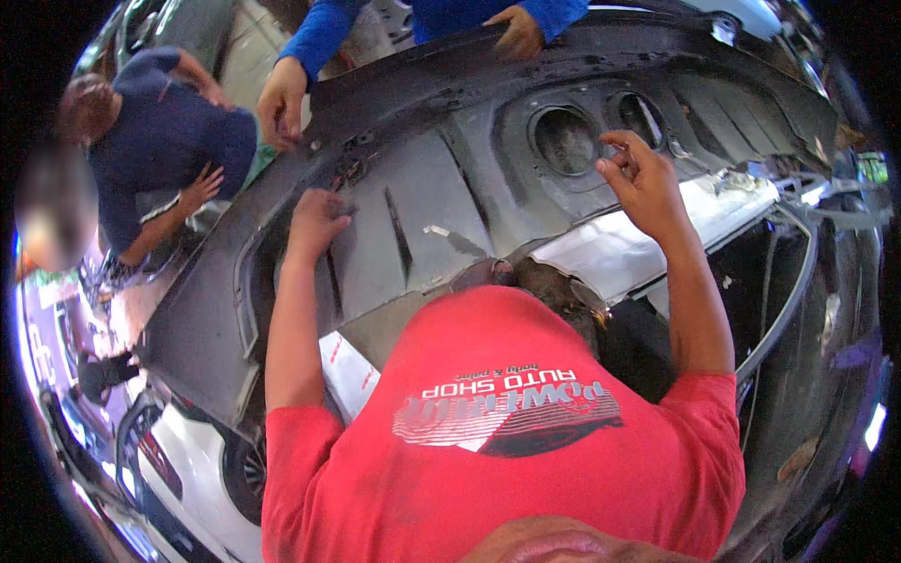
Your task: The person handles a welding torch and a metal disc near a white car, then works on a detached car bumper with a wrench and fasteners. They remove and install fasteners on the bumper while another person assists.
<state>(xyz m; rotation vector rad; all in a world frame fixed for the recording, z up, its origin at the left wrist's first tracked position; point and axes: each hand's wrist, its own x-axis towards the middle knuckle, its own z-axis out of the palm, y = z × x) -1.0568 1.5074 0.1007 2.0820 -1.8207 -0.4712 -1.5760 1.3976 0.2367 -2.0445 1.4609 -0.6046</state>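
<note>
A large black moulded car panel [430, 192], apparently a bumper cover with its hollow side up, stretches across in front of me. My left hand [317, 222] is over its left half, with fingers curled and slightly blurred; whatever they hold, if anything, is hidden. Above the right part, near two round openings [564, 140], my right hand [646, 186] is raised. Its index finger and thumb stand apart and the other fingers are bent, with nothing plain to see between them. Beneath my right forearm lies a silvery white sheet-like piece [615, 251].
Across the panel, a person in blue sleeves has one hand [282, 101] by its far left edge and another hand [519, 32] over its far edge. Someone in a dark shirt [174, 141] bends at the left. A white box [348, 375] lies by my left elbow; car parts [192, 455] stand lower left.
</note>
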